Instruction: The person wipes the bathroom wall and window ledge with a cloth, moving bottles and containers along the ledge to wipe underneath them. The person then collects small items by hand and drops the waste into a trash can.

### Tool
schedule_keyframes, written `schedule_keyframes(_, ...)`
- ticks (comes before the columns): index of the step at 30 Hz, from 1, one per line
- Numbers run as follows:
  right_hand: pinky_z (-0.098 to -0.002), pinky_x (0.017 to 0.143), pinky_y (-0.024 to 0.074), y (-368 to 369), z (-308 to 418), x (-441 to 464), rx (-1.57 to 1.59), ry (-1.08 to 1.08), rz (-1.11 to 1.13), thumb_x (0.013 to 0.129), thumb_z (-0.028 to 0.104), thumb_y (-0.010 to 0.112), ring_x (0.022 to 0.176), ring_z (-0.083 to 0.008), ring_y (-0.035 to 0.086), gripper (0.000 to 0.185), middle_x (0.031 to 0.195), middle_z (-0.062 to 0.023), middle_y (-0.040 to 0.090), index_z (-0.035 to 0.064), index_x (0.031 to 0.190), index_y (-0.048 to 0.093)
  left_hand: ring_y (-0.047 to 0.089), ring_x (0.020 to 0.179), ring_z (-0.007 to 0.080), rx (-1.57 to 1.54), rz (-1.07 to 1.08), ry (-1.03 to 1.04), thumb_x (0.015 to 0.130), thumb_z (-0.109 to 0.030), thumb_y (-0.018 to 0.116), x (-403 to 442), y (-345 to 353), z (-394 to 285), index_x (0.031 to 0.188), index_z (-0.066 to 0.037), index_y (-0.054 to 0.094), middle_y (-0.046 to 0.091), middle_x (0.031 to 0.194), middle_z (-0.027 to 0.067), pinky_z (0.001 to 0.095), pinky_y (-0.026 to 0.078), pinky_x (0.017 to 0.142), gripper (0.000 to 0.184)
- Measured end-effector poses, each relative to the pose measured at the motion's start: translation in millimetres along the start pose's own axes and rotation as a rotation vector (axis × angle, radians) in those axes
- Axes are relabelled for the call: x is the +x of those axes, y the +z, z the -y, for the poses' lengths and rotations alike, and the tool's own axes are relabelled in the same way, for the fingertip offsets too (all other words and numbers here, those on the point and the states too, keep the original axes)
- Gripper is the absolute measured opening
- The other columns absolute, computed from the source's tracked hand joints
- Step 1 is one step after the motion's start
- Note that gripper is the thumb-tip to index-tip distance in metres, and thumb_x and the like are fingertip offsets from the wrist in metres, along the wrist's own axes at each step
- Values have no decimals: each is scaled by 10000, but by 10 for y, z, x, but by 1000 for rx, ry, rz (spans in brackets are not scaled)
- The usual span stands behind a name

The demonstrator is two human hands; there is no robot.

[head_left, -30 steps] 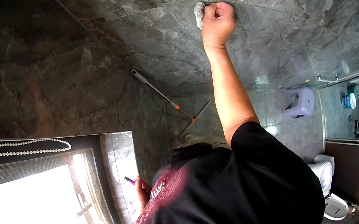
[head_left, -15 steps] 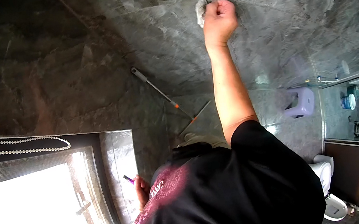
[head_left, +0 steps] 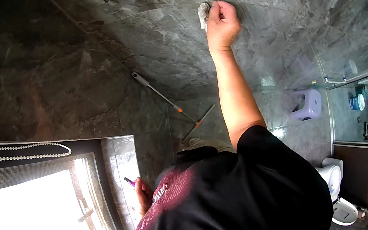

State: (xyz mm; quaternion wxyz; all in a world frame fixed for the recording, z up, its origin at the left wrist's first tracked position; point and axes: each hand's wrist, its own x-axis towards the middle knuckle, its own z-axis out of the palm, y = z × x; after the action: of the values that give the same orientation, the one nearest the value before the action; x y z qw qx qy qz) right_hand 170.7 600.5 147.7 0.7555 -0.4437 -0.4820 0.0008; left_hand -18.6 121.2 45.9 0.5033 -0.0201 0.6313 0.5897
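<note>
My right hand (head_left: 222,25) is closed around a crumpled whitish cloth (head_left: 204,15), which sticks out on the left side of the fingers. Hand and cloth are up against the grey marbled wall (head_left: 275,21), near a thin tile joint. Low on the left, my left hand (head_left: 144,195) holds a slim purple pen-like object (head_left: 130,182) with a dark tip, in front of the bright window reveal. The black and dark red shirt hides part of that hand.
A grey pole with orange joints (head_left: 161,95) leans in the corner. The window (head_left: 36,222) with a bead chain (head_left: 21,158) is at the left. At the right are a purple stool (head_left: 310,104), a white toilet (head_left: 332,178) and a glass partition (head_left: 346,112).
My right hand and the cloth have shifted slightly left along the wall, and the fingers are turned a little. My left hand has moved slightly left with the purple object.
</note>
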Motion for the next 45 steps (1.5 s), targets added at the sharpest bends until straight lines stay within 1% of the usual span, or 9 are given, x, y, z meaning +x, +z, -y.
schedule_keyframes(8, -337, 515, 467, -28, 19, -58, 8, -29, 137, 758, 62, 654, 525, -214, 575, 76, 613, -65, 599, 53, 763, 579, 263, 362, 76, -16, -12, -9, 884, -377, 547, 52, -192, 219, 595, -183, 359, 299, 444, -46, 254, 187, 349, 396)
schedule_keyframes(10, -320, 521, 472, -92, -45, -21, 83, 133, 123, 778, 82, 669, 541, -188, 587, 81, 641, -63, 617, 48, 808, 602, 258, 360, 78, -30, -11, -22, 885, -378, 545, 46, -191, 199, 593, -184, 357, 295, 444, -48, 254, 185, 348, 398)
schedule_keyframes(19, -288, 547, 489, -110, -16, 56, 75, 9, 45, 763, 109, 717, 588, -177, 615, 140, 706, -70, 646, 55, 851, 623, 242, 356, 71, -14, 37, 10, 882, -373, 545, 41, -65, 105, 599, -185, 360, 292, 444, -51, 252, 177, 336, 386)
schedule_keyframes(24, -330, 525, 484, -100, 145, 82, -151, -73, 131, 759, 113, 684, 546, -230, 595, 99, 649, -72, 615, 77, 774, 593, 249, 357, 70, -21, -5, -19, 881, -374, 547, -8, -102, 162, 603, -182, 365, 301, 445, -49, 250, 180, 336, 384)
schedule_keyframes(32, -328, 529, 479, -43, 281, -289, -40, -111, 334, 765, 116, 673, 563, -211, 606, 92, 655, -54, 620, 83, 777, 588, 242, 369, 65, -47, -6, -23, 874, -387, 560, -29, -76, 124, 600, -192, 361, 304, 462, -56, 241, 172, 346, 390)
schedule_keyframes(36, -254, 548, 469, -160, 85, -174, 88, 85, 304, 847, 125, 631, 590, -113, 566, 97, 696, -27, 623, 39, 888, 615, 227, 383, 64, -112, -17, -32, 872, -382, 563, 32, -231, 189, 596, -195, 356, 293, 471, -65, 243, 165, 359, 392)
schedule_keyframes(40, -297, 480, 428, -158, 516, -292, 804, 1124, 461, 898, 104, 506, 572, -166, 535, 120, 676, -63, 558, 25, 822, 555, 239, 397, 61, -112, -77, 18, 883, -373, 553, -45, -198, 204, 620, -194, 369, 306, 491, -68, 243, 178, 377, 368)
schedule_keyframes(43, -290, 524, 413, -160, 385, -773, 1551, 1417, 1079, 909, 197, 458, 553, -188, 478, 199, 668, -54, 514, 87, 771, 549, 264, 419, 40, -119, -43, 80, 912, -302, 535, -134, -91, 13, 701, -177, 426, 330, 529, -79, 219, 190, 384, 268)
schedule_keyframes(45, -300, 535, 431, -225, 690, -1102, 1530, 1640, 1027, 912, 178, 453, 582, -189, 512, 194, 670, -57, 537, 65, 803, 565, 284, 435, 26, -124, -127, 107, 913, -274, 544, -193, 51, -156, 831, -154, 500, 339, 557, -91, 208, 198, 388, 152)
